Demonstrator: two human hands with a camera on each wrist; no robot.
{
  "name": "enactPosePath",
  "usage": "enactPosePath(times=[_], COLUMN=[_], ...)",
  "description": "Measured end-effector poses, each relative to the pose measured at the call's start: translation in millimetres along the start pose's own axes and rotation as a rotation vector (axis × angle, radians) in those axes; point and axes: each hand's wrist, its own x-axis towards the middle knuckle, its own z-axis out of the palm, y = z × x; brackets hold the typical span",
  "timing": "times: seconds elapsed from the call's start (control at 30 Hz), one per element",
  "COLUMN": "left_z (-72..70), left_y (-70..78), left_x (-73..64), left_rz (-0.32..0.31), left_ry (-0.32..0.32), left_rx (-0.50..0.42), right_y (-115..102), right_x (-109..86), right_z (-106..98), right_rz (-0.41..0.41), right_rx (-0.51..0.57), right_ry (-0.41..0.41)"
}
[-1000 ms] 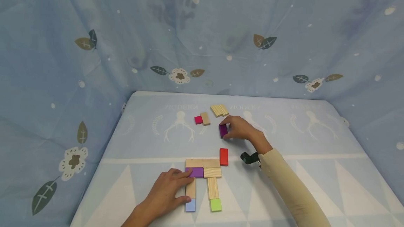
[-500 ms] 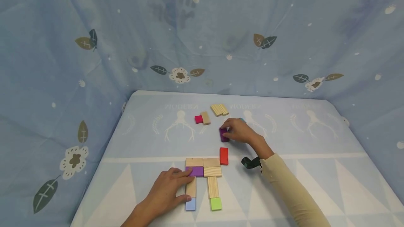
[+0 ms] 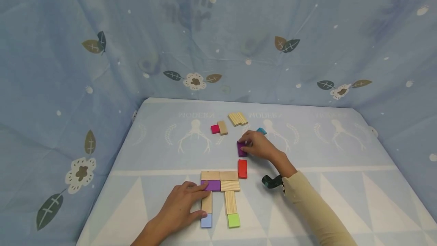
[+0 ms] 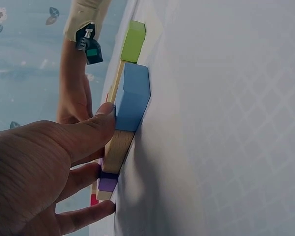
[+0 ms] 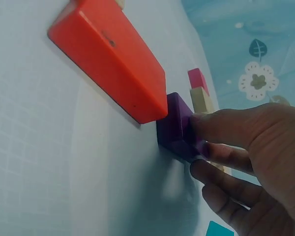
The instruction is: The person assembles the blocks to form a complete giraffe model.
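Observation:
My right hand (image 3: 263, 147) pinches a dark purple wooden block (image 3: 241, 151) between thumb and fingers, low over the table. Nearer to me lies a red block (image 3: 242, 169); in the right wrist view its end overlaps the purple one. My left hand (image 3: 181, 204) rests with extended fingers along the left side of a flat block figure. Its fingertips lie on a lighter purple block (image 3: 214, 186), its thumb at a light blue block (image 4: 132, 96). Plain wooden blocks (image 3: 230, 202) and a green block (image 3: 233, 221) make up the rest of the figure.
Farther back lie a pinkish-red block (image 3: 215, 129), a plain block (image 3: 222, 128) and a row of several plain blocks (image 3: 238, 119). A turquoise block (image 3: 261, 131) shows behind my right hand. A patterned blue cloth (image 3: 218, 41) surrounds the table.
My right hand has drawn the dark purple block toward me, closer to the red block. The turquoise block has come into view behind it. My left hand stays in place.

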Motion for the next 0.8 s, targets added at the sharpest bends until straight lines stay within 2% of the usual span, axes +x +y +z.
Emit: enactPosePath(times=[0.27, 0.8], left_z=[-0.8, 0.8], left_y=[-0.3, -0.2], left_x=[0.0, 0.1], left_rz=[-0.004, -0.006], left_ry=[-0.013, -0.011], left_rx=[-0.001, -0.008], right_y=[0.0, -0.8], right_x=[-2.6, -4.9], right_z=[1.8, 1.9], right_rz=[-0.062, -0.066], right_rx=[-0.041, -0.050], right_ry=[-0.006, -0.024])
